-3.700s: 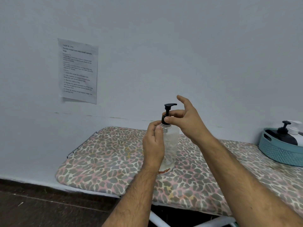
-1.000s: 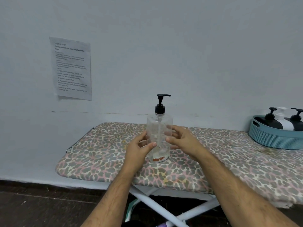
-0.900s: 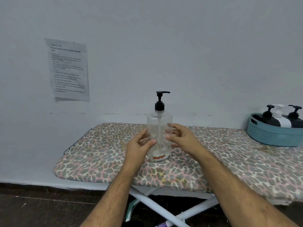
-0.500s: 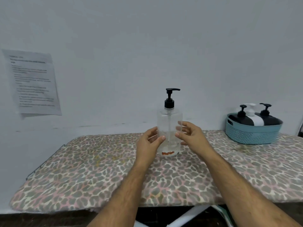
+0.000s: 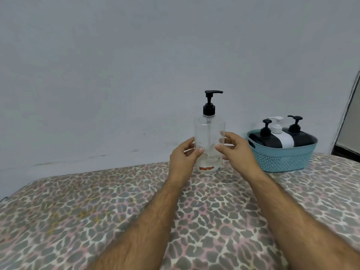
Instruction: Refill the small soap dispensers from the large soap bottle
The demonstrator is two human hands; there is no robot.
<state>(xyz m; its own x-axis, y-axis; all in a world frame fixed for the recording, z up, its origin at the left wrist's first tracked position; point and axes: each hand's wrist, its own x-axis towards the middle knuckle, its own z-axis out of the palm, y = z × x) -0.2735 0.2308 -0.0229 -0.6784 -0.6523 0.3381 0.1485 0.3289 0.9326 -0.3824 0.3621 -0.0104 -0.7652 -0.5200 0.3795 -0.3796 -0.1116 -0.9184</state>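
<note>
A clear, nearly empty bottle (image 5: 209, 133) with a black pump head (image 5: 210, 106) stands upright on the leopard-print board (image 5: 97, 211). My left hand (image 5: 183, 158) holds its left side, thumb on the front. My right hand (image 5: 237, 151) holds its right side, thumb and fingertips on the plastic. A blue woven basket (image 5: 282, 158) at the right holds two black dispensers (image 5: 266, 137) (image 5: 298, 136) and a white dispenser (image 5: 280, 133) between them, all lying back with their pumps up.
A plain grey wall rises just behind the board. A dark door frame (image 5: 348, 114) stands at the far right edge. The basket sits a short way right of the bottle.
Earlier my right hand was on the pump collar with the bottle lifted; now the bottle stands on the board with both hands on its sides. The view has swung right and the wall paper has left it.
</note>
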